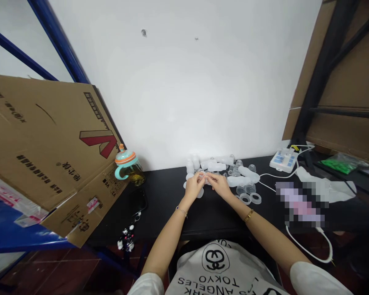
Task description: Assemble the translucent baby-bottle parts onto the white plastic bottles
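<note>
My left hand [194, 184] and my right hand [219, 184] meet over the dark table, fingers pinched together. A small whitish piece, mostly hidden by the fingers, seems to be between them; its kind does not show. Around the hands lie translucent plastic parts: several clear cups [251, 188], white rings [245, 199] to the right, and frosted bottle-shaped pieces [239, 181] behind and beside my right hand. Upright frosted pieces [190, 166] stand behind my left hand. Flat pale discs [199, 193] lie partly under it.
A teal-lidded jug with dark liquid [137, 174], a black phone [138, 200] and a charm strap [127, 238] are on the left by a cardboard box [64, 164]. To the right are a power strip [283, 160], white cables [278, 176], a pixelated item [301, 203] and green bagged pieces [338, 164].
</note>
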The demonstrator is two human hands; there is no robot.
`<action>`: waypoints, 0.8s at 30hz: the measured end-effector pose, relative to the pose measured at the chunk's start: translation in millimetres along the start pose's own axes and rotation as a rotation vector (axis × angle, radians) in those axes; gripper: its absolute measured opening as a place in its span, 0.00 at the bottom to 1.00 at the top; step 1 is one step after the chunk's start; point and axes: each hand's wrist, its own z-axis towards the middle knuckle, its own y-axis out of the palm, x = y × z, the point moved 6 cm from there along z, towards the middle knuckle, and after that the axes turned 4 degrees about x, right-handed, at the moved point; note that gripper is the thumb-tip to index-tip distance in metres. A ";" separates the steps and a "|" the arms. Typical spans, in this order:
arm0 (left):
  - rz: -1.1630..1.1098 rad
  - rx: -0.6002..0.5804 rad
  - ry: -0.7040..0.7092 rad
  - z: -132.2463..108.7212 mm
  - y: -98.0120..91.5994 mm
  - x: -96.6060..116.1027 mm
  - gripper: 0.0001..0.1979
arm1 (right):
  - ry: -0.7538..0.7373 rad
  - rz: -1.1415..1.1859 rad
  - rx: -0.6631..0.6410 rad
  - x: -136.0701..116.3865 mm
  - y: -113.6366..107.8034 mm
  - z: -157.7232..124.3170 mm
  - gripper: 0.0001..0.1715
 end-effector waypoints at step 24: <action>0.006 0.008 -0.017 -1.7 -0.6 5.1 0.15 | 0.068 0.039 0.020 6.8 1.3 -1.0 0.26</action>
